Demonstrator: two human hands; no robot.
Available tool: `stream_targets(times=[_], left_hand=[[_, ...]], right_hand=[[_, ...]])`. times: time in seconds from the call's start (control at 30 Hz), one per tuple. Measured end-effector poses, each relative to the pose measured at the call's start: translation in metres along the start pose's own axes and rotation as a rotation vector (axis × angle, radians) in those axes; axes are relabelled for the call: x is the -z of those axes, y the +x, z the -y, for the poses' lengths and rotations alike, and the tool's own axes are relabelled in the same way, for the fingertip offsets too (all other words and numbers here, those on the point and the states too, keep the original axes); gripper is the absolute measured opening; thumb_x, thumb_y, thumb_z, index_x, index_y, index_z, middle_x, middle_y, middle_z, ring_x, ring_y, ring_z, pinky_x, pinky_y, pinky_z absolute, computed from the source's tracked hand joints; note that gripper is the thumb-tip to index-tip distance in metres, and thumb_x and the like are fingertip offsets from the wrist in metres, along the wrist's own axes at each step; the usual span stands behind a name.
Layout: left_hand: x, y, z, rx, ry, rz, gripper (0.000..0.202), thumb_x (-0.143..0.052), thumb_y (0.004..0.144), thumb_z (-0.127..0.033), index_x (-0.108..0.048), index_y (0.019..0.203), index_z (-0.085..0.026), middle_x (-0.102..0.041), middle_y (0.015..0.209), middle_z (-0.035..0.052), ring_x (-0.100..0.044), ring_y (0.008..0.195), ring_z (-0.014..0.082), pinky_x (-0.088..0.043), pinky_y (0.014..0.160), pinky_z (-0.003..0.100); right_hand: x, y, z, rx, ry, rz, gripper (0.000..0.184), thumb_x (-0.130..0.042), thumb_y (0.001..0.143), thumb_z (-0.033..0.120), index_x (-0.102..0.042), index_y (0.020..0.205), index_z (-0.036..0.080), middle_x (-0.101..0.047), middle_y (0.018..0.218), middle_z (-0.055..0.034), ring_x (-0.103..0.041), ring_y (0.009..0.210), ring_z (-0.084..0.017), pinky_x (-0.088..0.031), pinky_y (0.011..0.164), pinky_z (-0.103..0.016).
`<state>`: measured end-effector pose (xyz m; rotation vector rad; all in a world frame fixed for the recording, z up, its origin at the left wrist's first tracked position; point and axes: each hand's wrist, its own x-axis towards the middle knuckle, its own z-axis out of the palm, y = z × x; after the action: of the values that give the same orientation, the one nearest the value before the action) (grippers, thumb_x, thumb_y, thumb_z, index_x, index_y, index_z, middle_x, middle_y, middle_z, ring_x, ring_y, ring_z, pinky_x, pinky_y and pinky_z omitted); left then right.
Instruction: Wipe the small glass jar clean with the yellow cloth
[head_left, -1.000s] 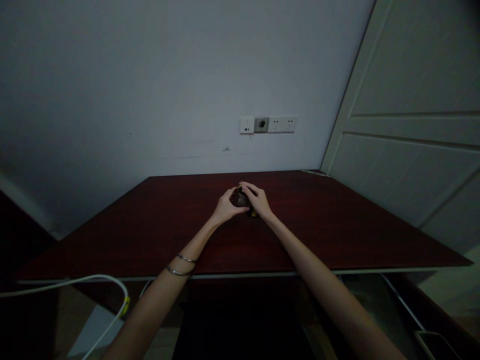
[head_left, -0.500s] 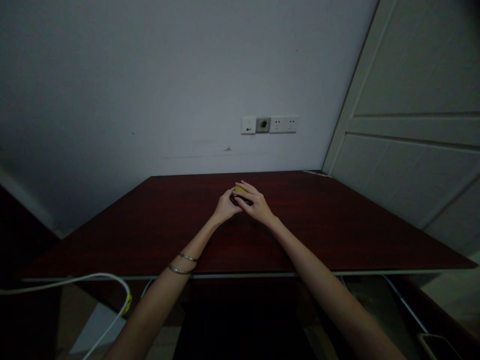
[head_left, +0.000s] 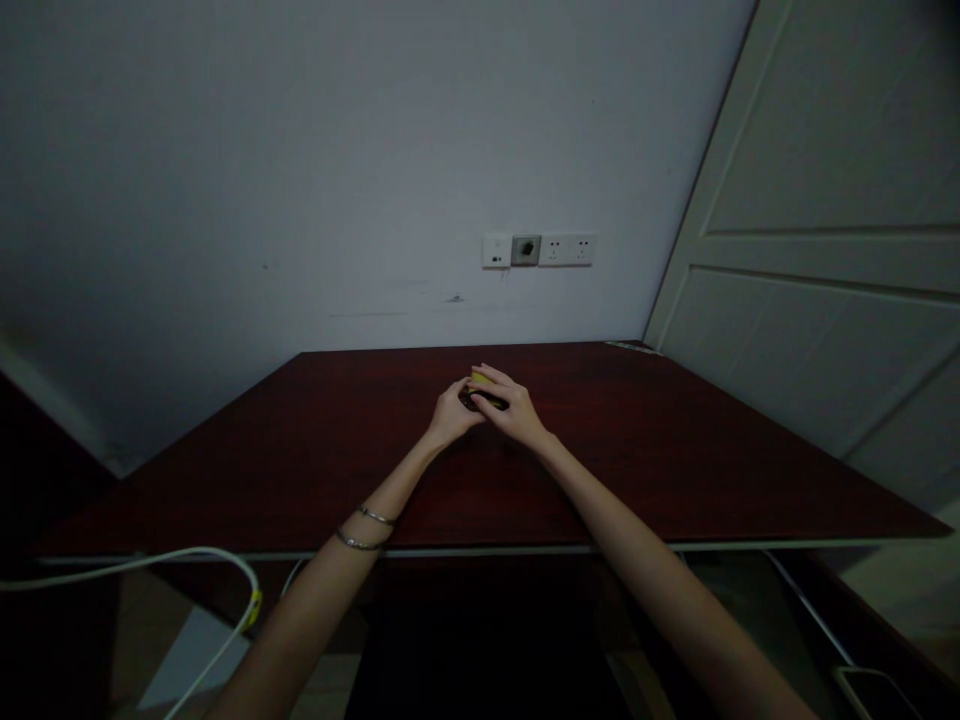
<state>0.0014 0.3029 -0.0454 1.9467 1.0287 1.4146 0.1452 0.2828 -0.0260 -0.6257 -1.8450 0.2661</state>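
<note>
Both hands meet over the middle of the dark red table (head_left: pixel 337 470). Between them is a small dark object with a yellow part (head_left: pixel 481 378); its kind cannot be made out, as fingers cover most of it. My left hand (head_left: pixel 450 414) is closed around its left side. My right hand (head_left: pixel 516 410) comes over it from the right, fingers across the yellow part and thumb along the dark part. The fingertips of the two hands are close together. Two silvery bracelets (head_left: pixel 360 541) circle my left wrist.
A wall with a row of sockets (head_left: pixel 538 250) rises behind the table. At the right stands a panelled white door (head_left: pixel 825 250). A white cable (head_left: pixel 202 550) with a yellow tag loops by the front left edge. Low at the right lies a phone-like thing (head_left: pixel 876 692).
Hardly anything differs. Both hands stay in the same place around the object, and the dark part between them shows slightly differently.
</note>
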Motion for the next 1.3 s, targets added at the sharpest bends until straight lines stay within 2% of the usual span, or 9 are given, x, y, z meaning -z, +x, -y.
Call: stream_targets(times=[0.13, 0.3, 0.4, 0.47, 0.73, 0.83, 1.0, 1.2, 1.3], left_hand=[[0.001, 0.001, -0.003, 0.053, -0.101, -0.014, 0.066, -0.075, 0.053, -0.019, -0.054, 0.115, -0.011, -0.062, 0.108, 0.0124, -0.059, 0.097, 0.0241, -0.045, 0.088, 0.037], [0.000, -0.002, -0.005, 0.063, -0.168, 0.050, 0.078, -0.080, 0.046, -0.021, -0.053, 0.118, -0.012, -0.060, 0.114, 0.0134, -0.056, 0.103, 0.0257, -0.042, 0.093, 0.038], [-0.003, -0.003, -0.008, 0.065, -0.221, 0.086, 0.083, -0.082, 0.043, -0.022, -0.051, 0.119, -0.011, -0.057, 0.119, 0.0147, -0.055, 0.106, 0.0260, -0.042, 0.094, 0.039], [-0.004, -0.003, -0.011, 0.096, -0.281, 0.095, 0.083, -0.082, 0.042, -0.021, -0.051, 0.118, -0.011, -0.057, 0.118, 0.0145, -0.056, 0.104, 0.0251, -0.043, 0.093, 0.039], [-0.003, -0.002, -0.018, 0.211, -0.501, 0.025, 0.064, -0.080, 0.050, -0.024, -0.058, 0.109, -0.013, -0.064, 0.104, 0.0090, -0.060, 0.092, 0.0202, -0.046, 0.087, 0.036], [-0.002, -0.002, -0.020, 0.206, -0.531, 0.040, 0.062, -0.080, 0.049, -0.022, -0.060, 0.107, -0.013, -0.064, 0.105, 0.0084, -0.059, 0.093, 0.0204, -0.045, 0.088, 0.035], [-0.001, -0.004, -0.023, 0.194, -0.514, 0.073, 0.065, -0.081, 0.047, -0.020, -0.059, 0.107, -0.012, -0.063, 0.105, 0.0098, -0.059, 0.094, 0.0212, -0.044, 0.089, 0.036], [0.000, -0.002, -0.019, 0.181, -0.498, 0.039, 0.066, -0.080, 0.048, -0.021, -0.058, 0.109, -0.012, -0.064, 0.104, 0.0088, -0.059, 0.093, 0.0207, -0.044, 0.088, 0.036], [0.000, -0.002, -0.020, 0.181, -0.482, 0.038, 0.067, -0.080, 0.048, -0.021, -0.057, 0.111, -0.012, -0.063, 0.104, 0.0093, -0.059, 0.094, 0.0210, -0.044, 0.088, 0.037]], right_hand=[[-0.003, -0.001, 0.005, 0.036, -0.018, -0.003, 0.028, -0.055, 0.081, 0.030, -0.064, 0.107, 0.028, -0.053, 0.127, -0.0018, -0.044, 0.123, -0.021, -0.034, 0.105, -0.041], [0.000, 0.003, -0.009, -0.157, 0.128, -0.162, 0.028, -0.052, 0.082, 0.037, -0.067, 0.102, 0.024, -0.062, 0.115, -0.0046, -0.056, 0.110, -0.020, -0.040, 0.099, -0.037], [0.003, 0.006, -0.019, -0.292, 0.254, -0.183, 0.032, -0.053, 0.080, 0.042, -0.068, 0.098, 0.021, -0.067, 0.104, -0.0055, -0.061, 0.101, -0.022, -0.044, 0.094, -0.037], [0.005, 0.007, -0.019, -0.323, 0.296, -0.181, 0.033, -0.053, 0.079, 0.043, -0.068, 0.098, 0.020, -0.068, 0.104, -0.0056, -0.061, 0.100, -0.022, -0.044, 0.093, -0.037], [0.004, 0.003, 0.007, -0.046, 0.202, -0.155, 0.028, -0.053, 0.082, 0.035, -0.065, 0.106, 0.027, -0.056, 0.125, -0.0027, -0.048, 0.119, -0.020, -0.034, 0.104, -0.038], [0.004, 0.004, 0.006, -0.063, 0.205, -0.184, 0.028, -0.052, 0.082, 0.036, -0.065, 0.106, 0.026, -0.057, 0.123, -0.0026, -0.050, 0.117, -0.019, -0.035, 0.103, -0.036], [0.004, 0.005, -0.006, -0.210, 0.246, -0.247, 0.032, -0.051, 0.082, 0.040, -0.065, 0.106, 0.023, -0.064, 0.113, -0.0039, -0.056, 0.110, -0.019, -0.040, 0.100, -0.037], [0.004, 0.002, 0.008, -0.080, 0.168, -0.170, 0.029, -0.053, 0.081, 0.036, -0.064, 0.106, 0.025, -0.057, 0.123, -0.0031, -0.050, 0.117, -0.019, -0.036, 0.103, -0.035], [0.004, 0.002, 0.011, -0.091, 0.159, -0.149, 0.030, -0.052, 0.081, 0.037, -0.064, 0.106, 0.026, -0.055, 0.126, -0.0025, -0.049, 0.118, -0.019, -0.035, 0.103, -0.034]])
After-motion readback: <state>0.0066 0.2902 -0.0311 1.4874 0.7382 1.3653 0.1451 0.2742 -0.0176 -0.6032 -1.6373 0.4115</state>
